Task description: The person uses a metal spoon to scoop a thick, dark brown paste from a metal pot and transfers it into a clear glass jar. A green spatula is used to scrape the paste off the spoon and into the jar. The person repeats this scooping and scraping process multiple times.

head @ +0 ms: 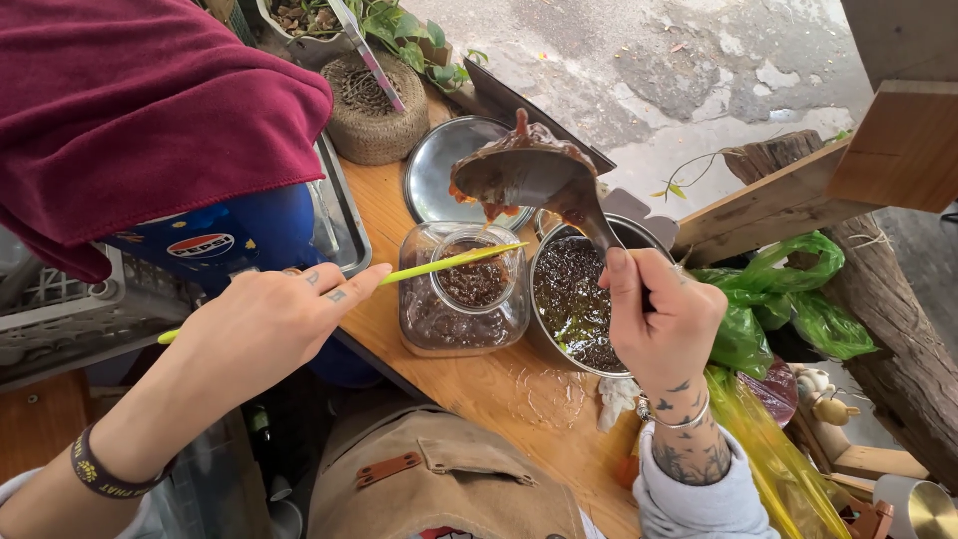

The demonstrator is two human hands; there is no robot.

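While the loaded ladle (524, 170) hangs up and ahead of my right hand (659, 324), fist closed round its handle, the glass jar (464, 289) sits just left below the bowl. My left hand (264, 324) pinches a green stick (449, 262) across the jar's mouth. The steel pot (574, 299) is partly hidden by my right hand.

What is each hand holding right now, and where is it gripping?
The right hand grips a metal ladle by its handle. The left hand holds a thin yellow-green stick partway along its length.
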